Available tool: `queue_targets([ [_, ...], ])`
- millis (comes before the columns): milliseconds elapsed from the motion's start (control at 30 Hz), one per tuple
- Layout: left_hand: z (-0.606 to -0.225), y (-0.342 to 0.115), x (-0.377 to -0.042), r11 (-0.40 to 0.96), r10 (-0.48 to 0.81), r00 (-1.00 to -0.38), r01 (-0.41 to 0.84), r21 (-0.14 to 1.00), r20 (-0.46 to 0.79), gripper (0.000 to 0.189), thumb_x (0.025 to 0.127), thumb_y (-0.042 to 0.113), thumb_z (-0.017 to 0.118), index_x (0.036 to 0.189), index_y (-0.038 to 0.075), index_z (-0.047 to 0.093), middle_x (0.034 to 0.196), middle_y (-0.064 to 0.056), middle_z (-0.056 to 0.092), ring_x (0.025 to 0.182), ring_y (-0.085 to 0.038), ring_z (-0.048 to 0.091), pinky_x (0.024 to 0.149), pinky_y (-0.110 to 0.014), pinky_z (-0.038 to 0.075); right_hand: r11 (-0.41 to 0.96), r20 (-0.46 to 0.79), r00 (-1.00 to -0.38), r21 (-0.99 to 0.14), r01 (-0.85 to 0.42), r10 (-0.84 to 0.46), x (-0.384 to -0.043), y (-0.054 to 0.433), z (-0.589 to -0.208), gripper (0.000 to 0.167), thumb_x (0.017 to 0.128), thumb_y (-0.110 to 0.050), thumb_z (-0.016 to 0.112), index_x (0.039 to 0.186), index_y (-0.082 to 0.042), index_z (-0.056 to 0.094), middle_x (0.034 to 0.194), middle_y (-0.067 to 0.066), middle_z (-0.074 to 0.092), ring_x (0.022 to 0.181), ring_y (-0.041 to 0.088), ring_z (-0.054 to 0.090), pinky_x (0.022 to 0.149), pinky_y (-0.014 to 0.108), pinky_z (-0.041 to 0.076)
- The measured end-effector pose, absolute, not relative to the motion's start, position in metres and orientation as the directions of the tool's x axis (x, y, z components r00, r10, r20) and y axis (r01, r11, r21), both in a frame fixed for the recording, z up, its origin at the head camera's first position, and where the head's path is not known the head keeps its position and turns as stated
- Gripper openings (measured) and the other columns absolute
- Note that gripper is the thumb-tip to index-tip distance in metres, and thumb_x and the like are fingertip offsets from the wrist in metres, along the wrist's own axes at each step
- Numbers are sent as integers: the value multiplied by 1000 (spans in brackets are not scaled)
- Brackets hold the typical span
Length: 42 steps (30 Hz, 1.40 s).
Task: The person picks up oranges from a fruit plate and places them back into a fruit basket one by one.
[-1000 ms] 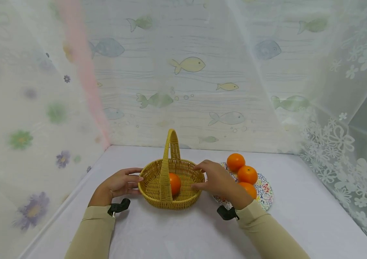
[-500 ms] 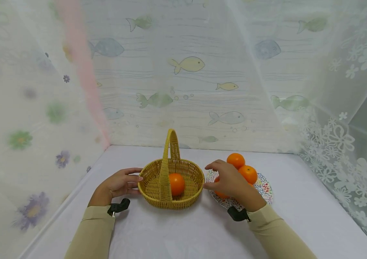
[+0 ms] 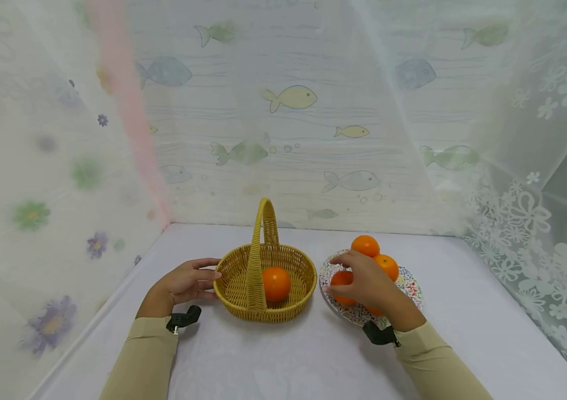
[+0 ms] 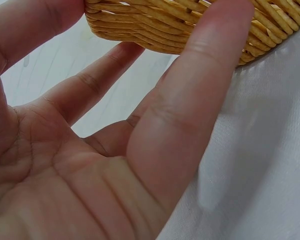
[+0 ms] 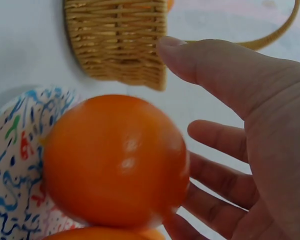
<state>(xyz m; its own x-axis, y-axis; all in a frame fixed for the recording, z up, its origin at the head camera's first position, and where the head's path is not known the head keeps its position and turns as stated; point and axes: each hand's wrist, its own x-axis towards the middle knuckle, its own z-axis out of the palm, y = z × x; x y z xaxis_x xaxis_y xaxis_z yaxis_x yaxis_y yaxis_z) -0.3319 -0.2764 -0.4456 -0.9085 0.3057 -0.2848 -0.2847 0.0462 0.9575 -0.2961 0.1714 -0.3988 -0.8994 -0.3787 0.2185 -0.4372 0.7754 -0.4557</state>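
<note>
A yellow wicker basket with a tall hoop handle stands on the white cloth, one orange inside it. My left hand touches the basket's left end, thumb at the rim and fingers spread along the wall; the left wrist view shows these fingers nearly straight. Over the patterned plate on the right, my right hand hovers with thumb and fingers apart, around the nearest orange. The right wrist view shows the thumb clear of that fruit; whether the fingertips touch it I cannot tell.
Two more oranges sit at the plate's back, the far orange and another orange; part of one more shows beneath the right hand. Printed curtain closes off the back and sides. Each wrist wears a black camera mount.
My right hand has drawn back from inside the basket to above the plate, leaving the orange, which has rolled slightly right. My left hand and the basket have stayed put.
</note>
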Motion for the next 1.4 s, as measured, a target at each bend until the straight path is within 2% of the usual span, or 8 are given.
queue_targets([
  [200, -446, -277, -332, 41, 302, -909, -290, 956, -288, 66, 99, 13, 69, 156, 2, 38, 130, -14, 65, 111, -27, 71, 91, -51, 61, 802, 186, -909, -428, -418, -374, -298, 178, -408, 64, 77, -40, 92, 132, -16, 68, 133, 2, 64, 115, 21, 62, 102, 49, 55],
  [500, -445, -278, -332, 33, 298, -909, -296, 955, -292, 66, 99, 13, 70, 156, 3, 38, 130, -13, 66, 111, -27, 70, 91, -51, 61, 821, 188, -908, -387, -419, -375, -300, 180, -413, 67, 74, -35, 93, 132, -15, 67, 133, 4, 63, 114, 23, 62, 100, 51, 55],
  [867, -443, -276, -330, 37, 296, -911, -291, 956, -288, 65, 100, 12, 68, 156, 2, 38, 127, -11, 66, 109, -26, 71, 90, -51, 61, 872, 196, -911, -271, -407, -364, -299, 176, -420, 66, 73, -31, 92, 132, -17, 67, 131, 3, 65, 115, 24, 63, 99, 50, 57],
  [1400, -442, -275, -330, 44, 287, -909, -302, 952, -302, 65, 100, 13, 68, 156, 3, 38, 133, -14, 64, 112, -28, 69, 92, -51, 61, 845, 216, -899, -315, -433, -381, -294, 176, -415, 65, 74, -33, 92, 132, -14, 67, 130, 2, 66, 114, 23, 63, 99, 49, 56],
])
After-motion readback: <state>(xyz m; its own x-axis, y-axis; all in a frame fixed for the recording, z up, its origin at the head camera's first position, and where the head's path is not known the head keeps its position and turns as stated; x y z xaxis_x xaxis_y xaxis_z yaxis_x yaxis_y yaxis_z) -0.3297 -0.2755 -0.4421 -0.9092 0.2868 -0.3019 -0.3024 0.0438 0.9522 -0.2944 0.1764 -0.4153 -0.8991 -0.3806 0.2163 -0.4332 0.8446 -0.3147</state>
